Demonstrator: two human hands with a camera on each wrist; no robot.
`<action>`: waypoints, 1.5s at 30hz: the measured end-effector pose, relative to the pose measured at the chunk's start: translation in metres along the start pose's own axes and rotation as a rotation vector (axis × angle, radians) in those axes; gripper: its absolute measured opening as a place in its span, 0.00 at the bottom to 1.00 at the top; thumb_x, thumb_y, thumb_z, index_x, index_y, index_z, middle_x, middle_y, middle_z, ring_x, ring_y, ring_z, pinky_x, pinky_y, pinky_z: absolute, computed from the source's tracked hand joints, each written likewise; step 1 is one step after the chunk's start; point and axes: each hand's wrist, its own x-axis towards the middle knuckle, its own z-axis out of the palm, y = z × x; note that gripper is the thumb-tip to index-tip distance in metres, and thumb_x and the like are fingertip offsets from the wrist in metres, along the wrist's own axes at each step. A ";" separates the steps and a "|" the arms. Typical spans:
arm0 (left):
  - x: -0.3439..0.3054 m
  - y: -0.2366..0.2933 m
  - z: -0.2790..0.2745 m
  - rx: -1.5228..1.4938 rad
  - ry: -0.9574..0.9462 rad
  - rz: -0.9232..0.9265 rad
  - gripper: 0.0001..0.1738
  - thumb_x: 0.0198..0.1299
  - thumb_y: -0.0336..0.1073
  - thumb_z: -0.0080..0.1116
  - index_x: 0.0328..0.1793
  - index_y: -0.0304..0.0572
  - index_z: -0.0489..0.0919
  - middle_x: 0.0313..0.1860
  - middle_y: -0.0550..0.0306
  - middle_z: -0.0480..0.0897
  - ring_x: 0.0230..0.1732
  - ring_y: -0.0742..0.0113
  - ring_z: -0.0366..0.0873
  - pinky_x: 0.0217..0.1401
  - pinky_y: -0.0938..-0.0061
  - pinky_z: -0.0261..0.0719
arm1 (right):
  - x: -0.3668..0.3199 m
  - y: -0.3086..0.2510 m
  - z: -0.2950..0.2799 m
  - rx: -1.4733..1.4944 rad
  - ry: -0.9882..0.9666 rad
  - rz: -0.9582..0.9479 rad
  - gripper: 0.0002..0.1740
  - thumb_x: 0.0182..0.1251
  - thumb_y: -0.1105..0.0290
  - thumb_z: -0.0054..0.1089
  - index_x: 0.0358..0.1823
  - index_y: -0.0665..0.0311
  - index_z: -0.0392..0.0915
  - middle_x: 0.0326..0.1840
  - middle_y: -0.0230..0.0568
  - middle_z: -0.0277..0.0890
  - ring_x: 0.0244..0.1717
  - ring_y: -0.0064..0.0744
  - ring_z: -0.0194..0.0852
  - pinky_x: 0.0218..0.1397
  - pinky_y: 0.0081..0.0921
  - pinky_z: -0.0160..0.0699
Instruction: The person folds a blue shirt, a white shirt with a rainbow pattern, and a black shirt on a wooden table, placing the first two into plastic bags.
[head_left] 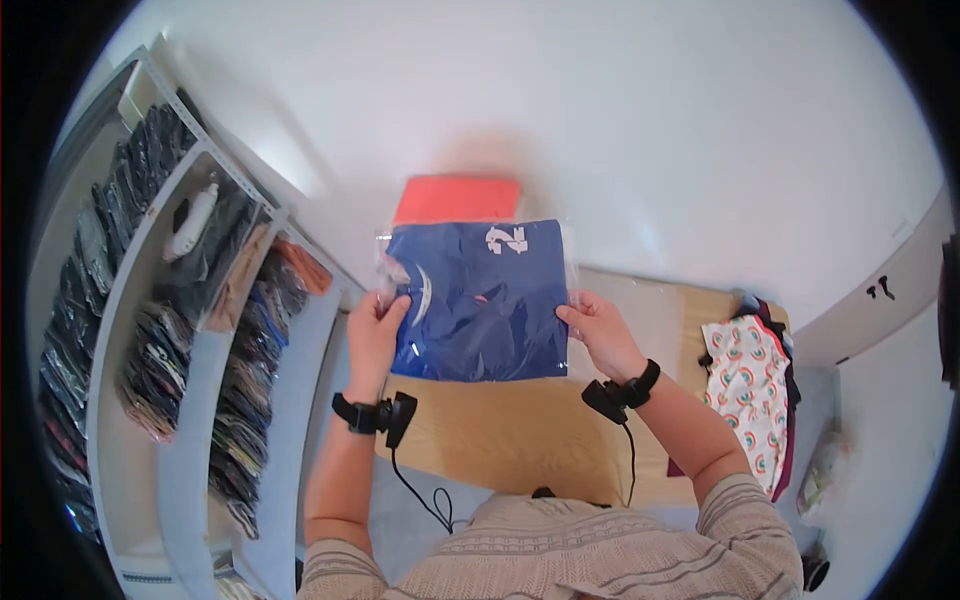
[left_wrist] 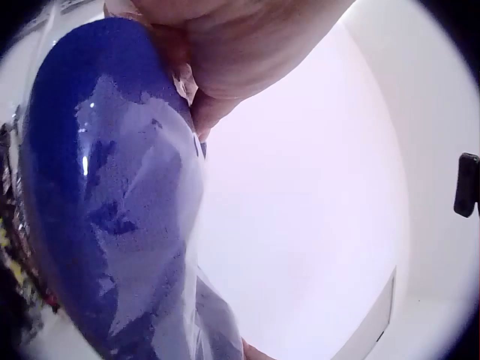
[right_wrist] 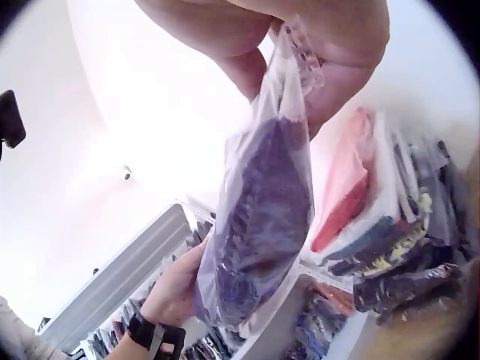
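Where the bagged garment (head_left: 480, 320) sits: raised above the table (head_left: 470, 425), spread flat in clear plastic, its white print near the far right corner.
Left hand (head_left: 373, 335): thumb and fingers closed together, pinching the bag's left edge.
Right hand (head_left: 605, 332): thumb and fingers closed together, pinching the right edge.
Red package (head_left: 457, 198): beyond the garment's far edge, at one end of a stack (right_wrist: 409, 240) of bagged items.
Shelving (head_left: 183, 490): at left, loaded with bagged items.
Rainbow-print garment (head_left: 745, 390): at the table's right end.

Striped beige top (head_left: 590, 545), black wrist cameras (head_left: 401, 420)
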 end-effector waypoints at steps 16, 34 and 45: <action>0.206 -0.057 0.107 0.933 -0.385 0.472 0.33 0.63 0.64 0.40 0.73 0.70 0.59 0.76 0.52 0.53 0.77 0.45 0.41 0.70 0.35 0.39 | 0.186 0.045 0.034 -0.015 0.275 -0.028 0.13 0.59 0.69 0.63 0.40 0.72 0.74 0.30 0.34 0.73 0.29 0.21 0.69 0.31 0.19 0.67; 0.218 -0.075 0.111 0.936 -0.476 0.422 0.34 0.64 0.64 0.37 0.75 0.68 0.55 0.77 0.54 0.50 0.77 0.47 0.39 0.72 0.38 0.37 | 0.120 0.048 0.069 -1.414 0.145 -0.621 0.30 0.59 0.56 0.60 0.63 0.53 0.67 0.71 0.47 0.55 0.73 0.53 0.46 0.70 0.54 0.47; 0.175 -0.052 0.081 0.737 -0.390 0.626 0.35 0.65 0.59 0.41 0.75 0.57 0.55 0.77 0.54 0.48 0.78 0.51 0.36 0.73 0.41 0.31 | 0.079 0.051 0.063 -1.381 0.081 -0.670 0.31 0.59 0.65 0.60 0.66 0.51 0.64 0.73 0.47 0.51 0.74 0.49 0.44 0.71 0.54 0.46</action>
